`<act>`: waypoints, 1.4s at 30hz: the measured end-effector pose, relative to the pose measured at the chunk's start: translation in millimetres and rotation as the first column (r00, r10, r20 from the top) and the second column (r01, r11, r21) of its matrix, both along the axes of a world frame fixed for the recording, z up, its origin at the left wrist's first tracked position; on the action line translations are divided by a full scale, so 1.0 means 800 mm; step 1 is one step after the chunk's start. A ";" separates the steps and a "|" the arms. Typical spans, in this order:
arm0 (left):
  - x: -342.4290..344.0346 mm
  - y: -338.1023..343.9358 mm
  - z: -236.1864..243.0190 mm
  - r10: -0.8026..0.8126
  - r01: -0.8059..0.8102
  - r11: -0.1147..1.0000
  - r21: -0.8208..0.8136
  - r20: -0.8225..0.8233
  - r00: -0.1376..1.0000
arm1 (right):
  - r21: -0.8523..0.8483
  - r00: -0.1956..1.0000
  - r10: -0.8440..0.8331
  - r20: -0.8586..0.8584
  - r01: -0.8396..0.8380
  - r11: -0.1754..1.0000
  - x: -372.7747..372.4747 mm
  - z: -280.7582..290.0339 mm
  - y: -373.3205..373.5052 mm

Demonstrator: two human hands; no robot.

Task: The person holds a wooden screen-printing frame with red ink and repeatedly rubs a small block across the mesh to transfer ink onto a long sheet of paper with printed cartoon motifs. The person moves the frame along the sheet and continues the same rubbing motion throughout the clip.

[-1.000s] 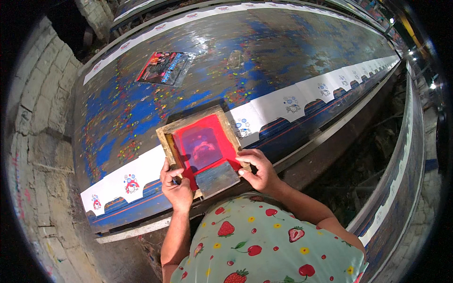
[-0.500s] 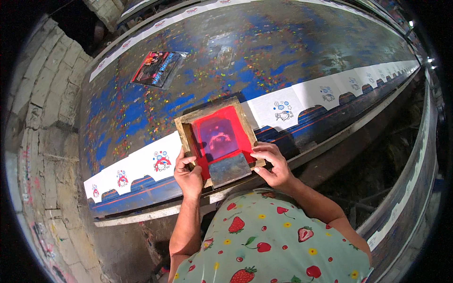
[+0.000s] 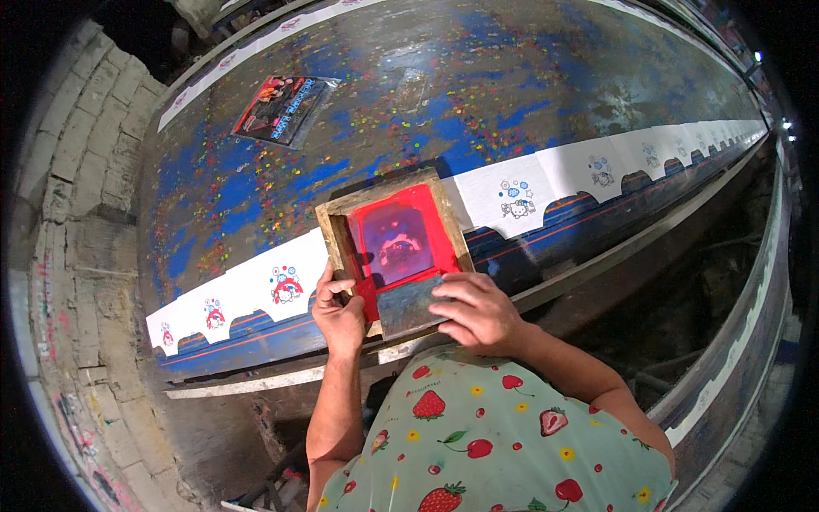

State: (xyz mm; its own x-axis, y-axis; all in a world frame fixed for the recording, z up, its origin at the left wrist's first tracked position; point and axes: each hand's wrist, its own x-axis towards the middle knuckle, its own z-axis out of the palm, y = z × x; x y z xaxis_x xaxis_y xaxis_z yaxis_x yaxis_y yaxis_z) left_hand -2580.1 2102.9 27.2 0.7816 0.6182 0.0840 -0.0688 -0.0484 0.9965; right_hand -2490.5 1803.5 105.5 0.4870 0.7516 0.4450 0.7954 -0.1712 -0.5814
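Grip, left hand (image 3: pixel 339 319): closed on the left bar of the wooden frame (image 3: pixel 375 194), close to its near corner — apparently to steady it. Grip, right hand (image 3: pixel 479 314): fingers at the right end of the grey plate (image 3: pixel 403 309); whether closed, cannot tell. The frame lies over the white strip (image 3: pixel 246 275) along the table's (image 3: pixel 490 72) near edge, presumably aligned with the printed motifs (image 3: pixel 287 287).

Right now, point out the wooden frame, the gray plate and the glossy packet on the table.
Wooden frame (image 3: pixel 380 193): head view, on its far bar.
Gray plate (image 3: pixel 406 308): head view, middle of its face.
Glossy packet (image 3: pixel 283 111): head view, middle of its cover.
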 end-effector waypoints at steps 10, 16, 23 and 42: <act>0.002 -0.006 0.008 0.032 -0.030 0.998 0.054 -0.034 0.999 | -0.435 0.959 0.207 0.194 -0.105 0.894 0.015 0.026 0.057; 0.001 -0.011 0.013 0.069 -0.052 0.982 0.183 -0.088 0.994 | -0.552 0.954 0.300 -0.009 -0.254 0.794 0.099 0.069 0.074; 0.002 -0.012 0.014 0.045 -0.035 0.983 0.182 -0.051 0.998 | -0.527 0.990 0.137 0.023 -0.104 0.844 0.181 0.060 0.135; 0.002 -0.011 0.013 0.034 -0.021 0.968 0.249 -0.049 0.998 | -0.329 0.977 0.039 0.210 0.033 0.944 0.019 0.002 0.077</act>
State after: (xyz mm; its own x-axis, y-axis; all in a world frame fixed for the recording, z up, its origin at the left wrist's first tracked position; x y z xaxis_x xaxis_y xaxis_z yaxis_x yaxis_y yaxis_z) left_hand -2578.9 2094.4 37.2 0.7719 0.6046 0.1964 -0.0115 -0.2955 0.9553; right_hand -2475.3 1864.9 106.9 0.4070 0.8742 0.2648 0.8939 -0.3216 -0.3122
